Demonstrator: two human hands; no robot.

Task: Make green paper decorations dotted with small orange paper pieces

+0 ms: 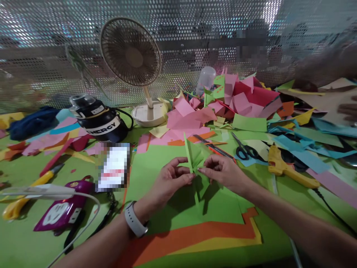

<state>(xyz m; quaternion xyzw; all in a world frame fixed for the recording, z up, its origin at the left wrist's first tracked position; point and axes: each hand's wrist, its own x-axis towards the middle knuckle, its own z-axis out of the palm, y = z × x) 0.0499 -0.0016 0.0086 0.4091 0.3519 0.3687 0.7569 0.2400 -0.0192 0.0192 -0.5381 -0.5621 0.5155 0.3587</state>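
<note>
A folded piece of light green paper [190,152] stands on edge between my two hands, above a stack of green paper sheets [156,208]. My left hand [178,174] pinches its left side between thumb and fingers. On the other side, my right hand [219,169] has thumb and fingertips together at the inner folds of the same paper. Exactly what lies between the right fingertips is too small to make out. Orange paper [195,238] shows under the green sheets. Just beyond my right hand lie a utility knife [214,146] and black-handled scissors [247,150].
A yellow glue gun [290,171] lies right, its cord trailing. Pink scraps [189,117] are heaped behind. A fan [131,56], a dark bottle [100,119], a phone [113,167], a purple power bank [65,204] and a white cable [96,208] occupy the left. Another person's hand [348,109] is far right.
</note>
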